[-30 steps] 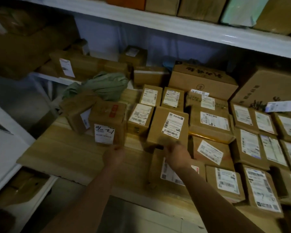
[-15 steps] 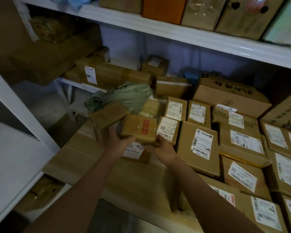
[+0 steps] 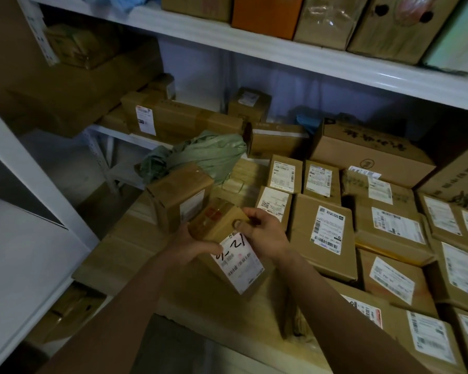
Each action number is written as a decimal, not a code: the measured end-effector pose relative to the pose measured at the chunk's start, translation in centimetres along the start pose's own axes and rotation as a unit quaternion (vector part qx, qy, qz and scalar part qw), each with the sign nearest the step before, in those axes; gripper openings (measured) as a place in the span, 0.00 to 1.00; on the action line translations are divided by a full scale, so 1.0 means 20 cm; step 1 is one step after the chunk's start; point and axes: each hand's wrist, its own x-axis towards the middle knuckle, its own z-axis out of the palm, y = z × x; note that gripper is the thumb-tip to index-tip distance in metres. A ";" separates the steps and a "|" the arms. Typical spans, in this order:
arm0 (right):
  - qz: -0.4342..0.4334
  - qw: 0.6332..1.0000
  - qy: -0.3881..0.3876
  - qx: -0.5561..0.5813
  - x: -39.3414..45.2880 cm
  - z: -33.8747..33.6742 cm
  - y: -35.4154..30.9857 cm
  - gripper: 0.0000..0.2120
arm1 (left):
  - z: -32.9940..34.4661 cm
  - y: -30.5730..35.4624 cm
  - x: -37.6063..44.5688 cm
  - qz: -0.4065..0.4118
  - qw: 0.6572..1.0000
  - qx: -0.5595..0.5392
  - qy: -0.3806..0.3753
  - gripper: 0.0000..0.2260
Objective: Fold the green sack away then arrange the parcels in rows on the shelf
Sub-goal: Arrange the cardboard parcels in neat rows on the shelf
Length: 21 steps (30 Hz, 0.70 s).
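Note:
Both hands grip one small brown parcel (image 3: 222, 225) with a white handwritten label, tilted and lifted just above the wooden shelf board (image 3: 135, 255). My left hand (image 3: 192, 240) holds its left and under side. My right hand (image 3: 262, 230) pinches its right top edge. A second brown parcel (image 3: 179, 195) stands just behind it on the left. The crumpled green sack (image 3: 206, 155) lies bunched up behind that parcel. Several labelled parcels (image 3: 322, 233) lie flat in rows to the right.
Large cartons (image 3: 368, 152) stand at the back of the shelf. A white upper shelf (image 3: 281, 52) overhangs with several boxes on it. A white upright post (image 3: 25, 168) stands at the left, with long cartons (image 3: 179, 120) on a neighbouring shelf behind.
A second ago both hands were near the front row of parcels. They reached to the labelled parcel, took hold of it, then lifted and tipped it toward me. The view has come closer.

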 end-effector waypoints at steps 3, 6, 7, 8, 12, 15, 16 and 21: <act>0.016 0.994 0.004 -0.108 -0.03 -0.02 0.05 0.17 | -0.03 -0.02 -0.07 -0.045 0.998 -0.035 -0.010 0.35; 0.049 0.975 -0.010 -0.214 -0.06 -0.05 0.11 0.22 | -0.04 -0.06 -0.11 -0.111 0.993 -0.021 -0.030 0.32; 0.060 0.973 -0.022 -0.222 -0.08 -0.06 0.14 0.21 | -0.03 -0.09 -0.11 -0.132 0.990 -0.018 -0.036 0.33; 0.068 0.972 -0.035 -0.224 -0.09 -0.07 0.16 0.20 | -0.02 -0.11 -0.11 -0.151 0.987 -0.032 -0.042 0.35; 0.072 0.964 -0.041 -0.253 -0.13 -0.09 0.25 0.22 | 0.06 -0.22 -0.12 -0.181 0.978 -0.096 -0.041 0.31; 0.058 0.951 -0.056 -0.298 -0.15 -0.11 0.31 0.22 | 0.14 -0.24 -0.14 -0.190 0.977 -0.090 -0.034 0.17; 0.050 0.946 -0.065 -0.313 -0.15 -0.12 0.32 0.22 | 0.17 -0.25 -0.14 -0.192 0.977 -0.085 -0.024 0.15; 0.022 0.932 -0.073 -0.354 -0.15 -0.14 0.37 0.22 | 0.24 -0.24 -0.18 -0.194 0.979 -0.061 0.015 0.09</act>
